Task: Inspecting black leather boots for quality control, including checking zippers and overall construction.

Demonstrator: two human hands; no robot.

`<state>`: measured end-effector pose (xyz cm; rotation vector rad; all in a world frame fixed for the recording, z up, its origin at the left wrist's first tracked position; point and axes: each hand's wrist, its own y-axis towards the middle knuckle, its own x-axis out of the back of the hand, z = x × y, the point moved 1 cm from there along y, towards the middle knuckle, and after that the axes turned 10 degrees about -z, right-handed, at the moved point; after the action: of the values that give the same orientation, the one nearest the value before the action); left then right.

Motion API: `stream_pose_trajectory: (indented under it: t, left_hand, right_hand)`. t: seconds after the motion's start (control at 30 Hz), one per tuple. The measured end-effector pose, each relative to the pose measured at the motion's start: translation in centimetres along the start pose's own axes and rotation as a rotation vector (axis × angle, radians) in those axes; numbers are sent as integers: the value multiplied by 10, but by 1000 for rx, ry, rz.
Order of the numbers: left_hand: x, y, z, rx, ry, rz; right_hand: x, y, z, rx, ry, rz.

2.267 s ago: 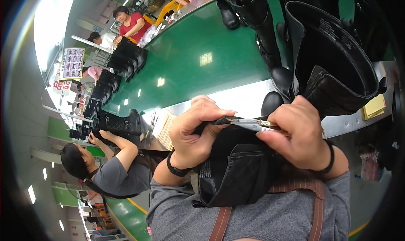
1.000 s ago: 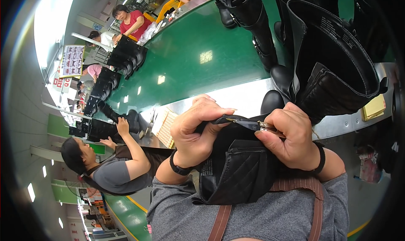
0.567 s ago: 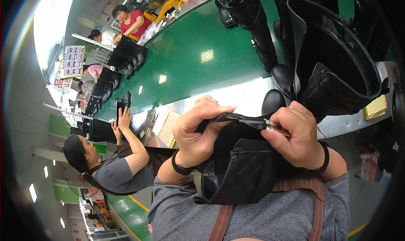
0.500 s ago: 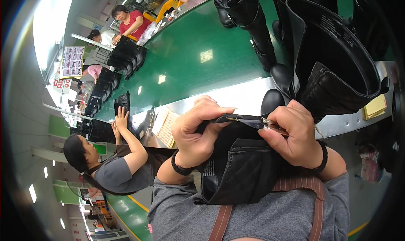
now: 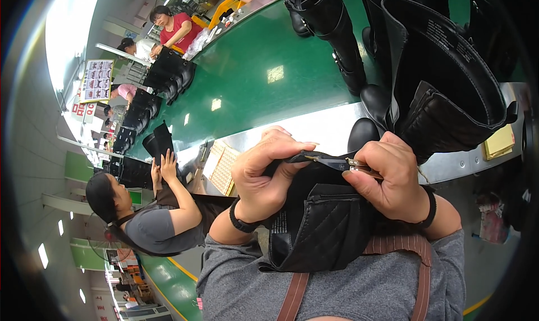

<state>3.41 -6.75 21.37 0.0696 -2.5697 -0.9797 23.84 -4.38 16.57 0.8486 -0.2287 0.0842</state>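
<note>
A black boot (image 5: 331, 225) with a quilted panel is held upright against my chest, its open top toward me. My left hand (image 5: 264, 172) pinches the boot's top edge between thumb and fingers. In my right hand (image 5: 390, 178) is a small knife (image 5: 332, 162) with a pointed metal blade and a brown handle. Its blade lies along the boot's edge, with the tip close to my left thumb and fingertips. The boot's lower part is hidden from view.
Another tall black boot (image 5: 449, 90) stands just ahead on the right, beside more boots (image 5: 337, 34). The green table (image 5: 247, 90) has a metal edge (image 5: 314, 124). A sheet of orange labels (image 5: 223, 169) and a yellow pad (image 5: 498, 143) lie there. A co-worker (image 5: 151, 220) handles a boot at left.
My hands, the knife and the boot have barely moved; the blade has turned slightly. At left, the co-worker's boot has tilted, and that person's hands have shifted with it.
</note>
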Motion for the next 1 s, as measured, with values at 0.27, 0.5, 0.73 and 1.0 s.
stream_pose_trajectory:
  t: [0.27, 0.5, 0.73, 1.0]
  left_hand:
    - [-1, 1, -2, -33, 29, -2]
    - [0, 4, -4, -26, 42, 18]
    - [-1, 3, -3, -63, 61, 7]
    - [-2, -1, -2, -15, 51, -24]
  right_hand:
    - [0, 1, 3, -17, 12, -1]
    - [3, 4, 8, 82, -120, -76]
    - [2, 0, 0, -137, 99, -1]
    - [2, -5, -3, -44, 6, -3]
